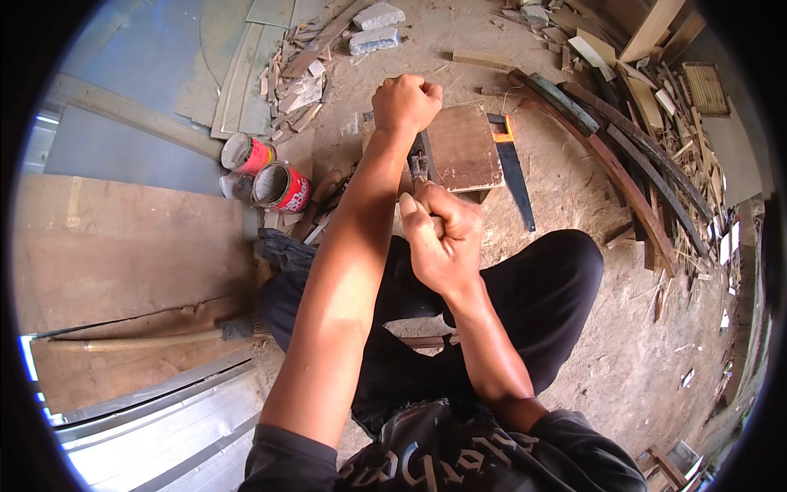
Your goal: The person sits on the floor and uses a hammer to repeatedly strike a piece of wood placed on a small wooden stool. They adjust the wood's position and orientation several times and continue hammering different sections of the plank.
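My left hand (407,103) is stretched far forward and closed in a fist at the far side of a low wooden block (466,146). Whatever it grips, if anything, is hidden under the fingers. Nearer to me, my right hand (443,235) is wrapped round the near end of a dark metal tool (419,162), thumb up. The tool runs along the block's left edge between the two hands; its kind is not clear, as the hands and left forearm cover much of it. A handsaw (516,178) with a black and orange-yellow handle lies just right of the block.
Two open red paint cans (283,187) stand left of my arm, near wood scraps (297,94). Broken pale blocks (375,40) lie at the back. Long timber pieces (611,168) are heaped on the right. A plywood sheet (131,262) is at the left.
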Available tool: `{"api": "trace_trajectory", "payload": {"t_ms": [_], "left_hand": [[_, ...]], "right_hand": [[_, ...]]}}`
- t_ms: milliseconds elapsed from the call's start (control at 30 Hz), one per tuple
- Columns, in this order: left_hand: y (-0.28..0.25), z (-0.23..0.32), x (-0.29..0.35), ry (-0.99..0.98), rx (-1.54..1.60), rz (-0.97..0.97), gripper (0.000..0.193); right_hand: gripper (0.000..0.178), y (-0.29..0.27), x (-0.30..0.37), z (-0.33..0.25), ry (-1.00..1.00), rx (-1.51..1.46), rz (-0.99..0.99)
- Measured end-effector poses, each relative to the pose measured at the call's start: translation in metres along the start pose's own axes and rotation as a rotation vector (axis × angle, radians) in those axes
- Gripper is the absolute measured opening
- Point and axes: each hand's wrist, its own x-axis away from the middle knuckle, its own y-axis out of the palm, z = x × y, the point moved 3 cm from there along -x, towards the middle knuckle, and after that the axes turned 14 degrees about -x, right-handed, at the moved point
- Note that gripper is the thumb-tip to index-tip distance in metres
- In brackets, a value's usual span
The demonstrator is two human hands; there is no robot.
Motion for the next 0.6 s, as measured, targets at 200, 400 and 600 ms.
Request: {"api": "trace_trajectory", "payload": {"t_ms": [200, 400, 600], "left_hand": [[0.0, -0.003, 0.001, 0.005, -0.029, 0.035, 0.025], [-0.001, -0.003, -0.002, 0.023, 0.005, 0.043, 0.026], [0.001, 0.003, -0.001, 0.052, -0.007, 0.048, 0.026]], "right_hand": [[0.029, 0.0, 0.004, -0.003, -0.01, 0.013, -0.03], [0.028, -0.002, 0.011, -0.003, -0.027, -0.008, -0.037], [0.026, -0.007, 0.012, -0.004, -0.034, -0.031, -0.044]]}}
